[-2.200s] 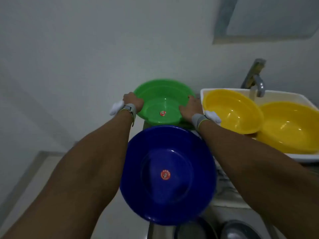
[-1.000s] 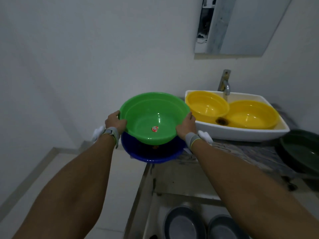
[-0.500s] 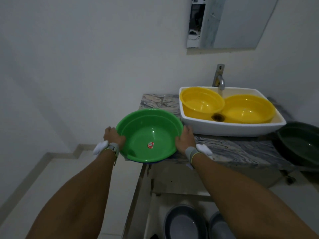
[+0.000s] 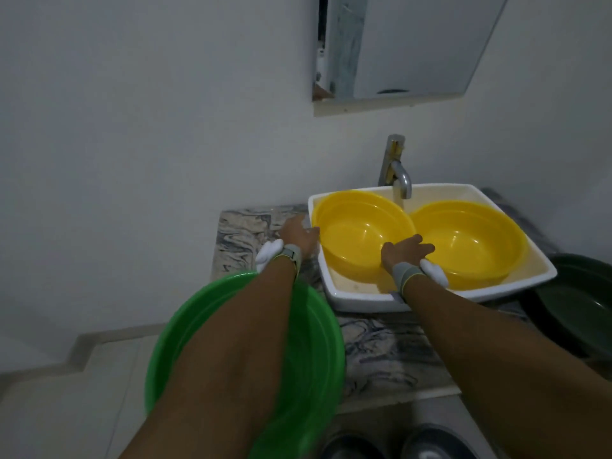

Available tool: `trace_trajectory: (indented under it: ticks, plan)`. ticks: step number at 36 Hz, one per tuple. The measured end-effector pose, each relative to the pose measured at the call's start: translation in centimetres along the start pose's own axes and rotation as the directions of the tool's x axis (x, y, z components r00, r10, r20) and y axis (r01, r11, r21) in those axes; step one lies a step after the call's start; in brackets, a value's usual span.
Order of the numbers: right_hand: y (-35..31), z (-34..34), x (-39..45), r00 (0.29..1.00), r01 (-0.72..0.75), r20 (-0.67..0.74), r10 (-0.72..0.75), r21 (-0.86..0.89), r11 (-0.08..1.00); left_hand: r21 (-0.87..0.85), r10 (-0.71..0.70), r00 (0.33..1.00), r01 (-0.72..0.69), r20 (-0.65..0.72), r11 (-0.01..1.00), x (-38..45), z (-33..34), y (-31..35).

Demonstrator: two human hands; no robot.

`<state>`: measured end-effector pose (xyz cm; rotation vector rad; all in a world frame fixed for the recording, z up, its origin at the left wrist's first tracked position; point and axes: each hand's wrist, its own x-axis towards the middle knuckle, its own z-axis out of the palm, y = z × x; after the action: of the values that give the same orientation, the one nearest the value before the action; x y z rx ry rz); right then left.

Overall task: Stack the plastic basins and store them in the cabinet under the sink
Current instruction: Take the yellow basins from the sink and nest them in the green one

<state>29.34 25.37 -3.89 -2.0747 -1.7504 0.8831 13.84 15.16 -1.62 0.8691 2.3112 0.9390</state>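
Observation:
A green basin (image 4: 314,352) rests at the left end of the marble counter (image 4: 390,352), partly under my left forearm; the blue basin beneath it is hidden. Two yellow basins sit side by side in the white sink (image 4: 347,301). My left hand (image 4: 298,236) touches the left rim of the left yellow basin (image 4: 357,233). My right hand (image 4: 405,251) lies with fingers spread on that basin's right rim, where it meets the right yellow basin (image 4: 470,240). The left yellow basin still sits in the sink.
A tap (image 4: 395,167) stands behind the sink, and a mirror cabinet (image 4: 404,48) hangs above it. A dark green basin (image 4: 583,306) lies on the counter to the right. Two dark round vessels (image 4: 437,442) show in the space under the counter.
Both hands set the green basin into the blue one at the counter's left end, let go, and moved up and right to the left yellow basin's rim.

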Motion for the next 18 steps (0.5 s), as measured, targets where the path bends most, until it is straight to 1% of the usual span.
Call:
trace_trajectory:
  ticks: [4,6,9,11,13,14,18]
  plan:
    - [-0.1,0.2,1.5,0.999,-0.037,0.037,0.038,-0.043,0.998,0.023,0.044,0.999,-0.045,0.021,0.999,1.6,1.4,0.7]
    - [0.0,0.4,1.6,0.998,0.012,0.055,-0.007,-0.08,0.997,0.015,0.049,0.999,-0.049,0.003,0.999,2.0,1.6,0.5]
    - [0.3,-0.3,1.6,0.994,0.108,0.029,-0.107,-0.052,0.993,0.06,0.05,0.999,-0.05,-0.001,0.997,2.1,1.7,1.1]
    - [0.0,-1.0,1.1,0.991,0.12,0.067,-0.114,-0.082,0.989,0.084,0.029,1.0,-0.029,-0.004,0.996,1.7,1.5,1.3]
    - [0.6,-3.3,0.6,0.989,0.135,0.072,-0.13,-0.056,0.989,0.087,0.017,0.998,-0.012,-0.059,0.996,-0.4,1.7,2.4]
    - [0.2,-3.2,0.3,0.989,0.135,0.071,-0.132,-0.033,0.99,0.076,-0.003,0.997,0.009,-0.073,0.997,-0.6,1.3,2.3]
    - [1.8,-7.1,-1.3,0.978,0.198,0.066,-0.199,0.027,0.98,0.04,-0.009,0.987,0.015,-0.158,0.999,-4.7,1.8,4.3]
